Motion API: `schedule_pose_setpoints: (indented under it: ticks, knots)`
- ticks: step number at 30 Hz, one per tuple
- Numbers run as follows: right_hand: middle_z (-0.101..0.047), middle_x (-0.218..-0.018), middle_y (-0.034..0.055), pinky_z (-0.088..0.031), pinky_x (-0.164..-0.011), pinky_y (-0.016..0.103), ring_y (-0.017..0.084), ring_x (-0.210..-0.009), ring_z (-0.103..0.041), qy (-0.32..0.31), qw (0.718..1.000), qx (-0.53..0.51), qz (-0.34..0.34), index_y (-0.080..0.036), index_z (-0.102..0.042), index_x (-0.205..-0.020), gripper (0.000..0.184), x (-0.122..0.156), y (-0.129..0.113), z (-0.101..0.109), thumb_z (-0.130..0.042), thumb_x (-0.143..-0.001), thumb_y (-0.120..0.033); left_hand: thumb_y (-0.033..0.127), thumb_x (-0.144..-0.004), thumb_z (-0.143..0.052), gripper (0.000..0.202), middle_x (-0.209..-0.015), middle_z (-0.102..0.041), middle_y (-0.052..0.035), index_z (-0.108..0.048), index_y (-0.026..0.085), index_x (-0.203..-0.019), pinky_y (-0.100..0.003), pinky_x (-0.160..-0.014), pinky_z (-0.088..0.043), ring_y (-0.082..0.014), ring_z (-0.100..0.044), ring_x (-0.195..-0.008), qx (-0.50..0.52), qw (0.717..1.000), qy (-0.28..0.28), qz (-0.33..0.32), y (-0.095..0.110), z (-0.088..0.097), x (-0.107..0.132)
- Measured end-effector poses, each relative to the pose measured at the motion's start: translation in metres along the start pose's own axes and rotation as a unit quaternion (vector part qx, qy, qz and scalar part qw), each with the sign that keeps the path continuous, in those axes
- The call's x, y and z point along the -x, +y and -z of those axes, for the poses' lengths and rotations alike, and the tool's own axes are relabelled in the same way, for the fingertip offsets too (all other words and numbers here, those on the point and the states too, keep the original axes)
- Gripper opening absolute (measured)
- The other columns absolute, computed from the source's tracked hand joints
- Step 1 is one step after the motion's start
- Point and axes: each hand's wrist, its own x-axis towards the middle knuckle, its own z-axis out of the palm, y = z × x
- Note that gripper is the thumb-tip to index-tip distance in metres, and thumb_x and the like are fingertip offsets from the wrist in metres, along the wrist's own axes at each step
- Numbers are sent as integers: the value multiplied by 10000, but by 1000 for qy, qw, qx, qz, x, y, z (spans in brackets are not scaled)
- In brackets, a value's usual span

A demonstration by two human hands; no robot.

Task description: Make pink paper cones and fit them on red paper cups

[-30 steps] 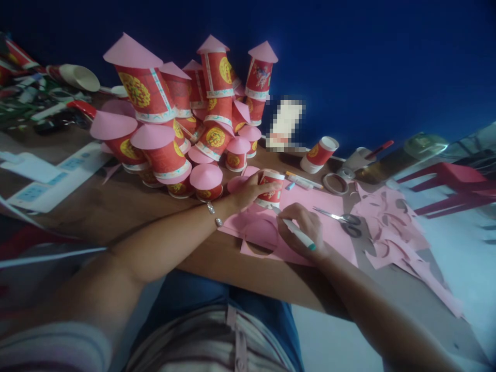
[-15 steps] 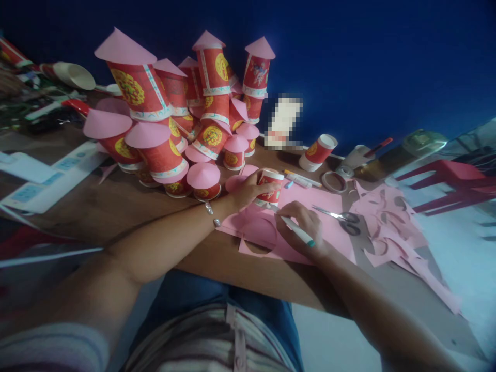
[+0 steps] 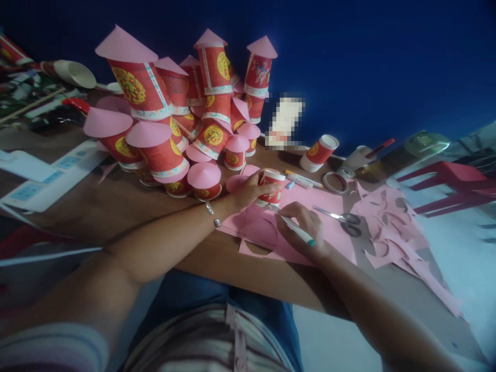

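Observation:
My left hand [image 3: 251,192] is wrapped round a red patterned paper cup [image 3: 273,182], which rests on a pink paper sheet [image 3: 333,243]. Between the fingers of my right hand [image 3: 304,225] is a white marker pen [image 3: 295,229] with a green end, its writing tip down by the base of the cup. Grey-bladed scissors with dark handles [image 3: 351,221] lie on the sheet to the right of that hand. Behind the cup are more pens [image 3: 304,180] and a small blue cap [image 3: 290,185]. Left of my left hand stand several red cups with pink paper cones [image 3: 203,176].
Pink paper scraps [image 3: 391,222] lie at the right, near a tape roll [image 3: 335,182]. Further back are another stack of red cups [image 3: 318,153] and a metal bottle [image 3: 411,150]. A white power strip [image 3: 54,178] lies at the left; a red stool [image 3: 453,181] stands beyond the table.
Both hands keep nearly the same pose on the cup and the marker pen. The whole view has shifted very slightly; at the far left a thin stick now shows among the clutter.

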Motion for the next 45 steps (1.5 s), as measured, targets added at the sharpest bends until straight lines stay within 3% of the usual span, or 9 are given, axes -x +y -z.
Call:
schedule_pose_setpoints:
  ticks: [8, 15, 22, 28, 45]
  knots:
    - [-688, -738, -3, -486, -563, 236, 129, -621, -665, 0, 1000, -13, 1, -222, -595, -882, 89, -1, 1, -1, -619, -967, -215, 345, -723, -826, 462, -980, -694, -38, -625, 178, -1104, -287, -773, -499, -135, -628, -833, -9, 1000, -2, -4, -3, 2, -1]
    - [-705, -764, -1, -515, -590, 250, 148, -652, -685, -3, 999, -31, -34, -235, -612, -891, 67, 2, 5, -3, -628, -948, -203, 359, -692, -853, 516, -963, -682, -32, -623, 167, -1112, -250, -683, -488, -129, -619, -797, -24, 1000, 1, -7, -1, 1, -2]
    - [-682, -738, -15, -493, -558, 237, 133, -622, -666, 26, 1000, -10, 4, -232, -583, -910, 118, 4, 11, -5, -654, -912, -138, 372, -697, -853, 533, -1018, -698, -49, -618, 172, -1132, -258, -706, -492, -139, -637, -832, -36, 999, 2, -5, -1, 1, -1]
    - [-680, -736, -8, -492, -568, 242, 129, -620, -660, 13, 1000, -4, 3, -228, -580, -894, 97, 4, 6, -2, -625, -926, -147, 365, -695, -850, 514, -1030, -696, -53, -629, 171, -1115, -289, -759, -494, -158, -646, -878, -33, 999, 2, -9, -1, 1, -1]
    - [-684, -753, -3, -497, -581, 241, 130, -639, -666, 1, 1000, -3, 19, -233, -567, -902, 101, 0, 0, 1, -602, -943, -148, 377, -717, -844, 502, -994, -691, -41, -621, 176, -1120, -281, -738, -498, -137, -640, -823, -42, 999, 0, -19, -4, 2, -2]
